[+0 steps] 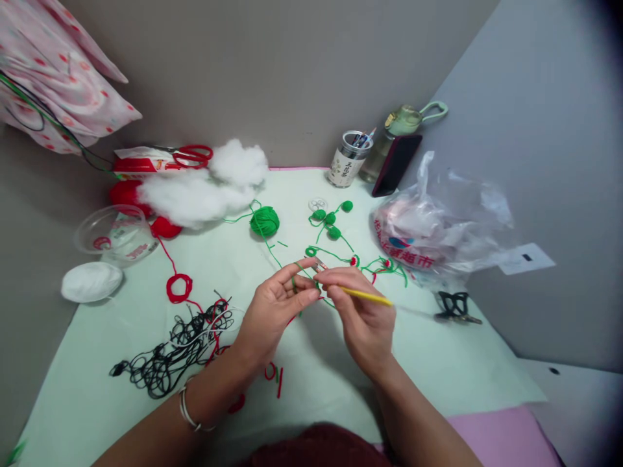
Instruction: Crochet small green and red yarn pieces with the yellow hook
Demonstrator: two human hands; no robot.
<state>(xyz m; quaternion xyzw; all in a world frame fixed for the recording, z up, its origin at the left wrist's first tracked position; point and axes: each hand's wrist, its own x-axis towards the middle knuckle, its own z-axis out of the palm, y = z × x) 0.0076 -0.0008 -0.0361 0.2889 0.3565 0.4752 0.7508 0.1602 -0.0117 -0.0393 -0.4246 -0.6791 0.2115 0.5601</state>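
My left hand point(277, 305) is curled with green yarn point(294, 283) looped over its fingers, thumb and forefinger pinching the strand. My right hand point(363, 314) grips a yellow crochet hook point(367, 297) whose tip meets the yarn between both hands. The strand runs back over the pale green table cover point(121, 402) to a green yarn ball point(265, 221). Small green crocheted pieces point(332, 219) lie just beyond my hands.
A black cord tangle point(170, 350) and red yarn loop point(179, 287) lie left. White stuffing point(204, 185), red scissors point(192, 155), a clear bowl point(114, 232) sit at back left. A plastic bag point(438, 227), pen tin point(348, 159), phone point(396, 165), black clip point(455, 306) are right.
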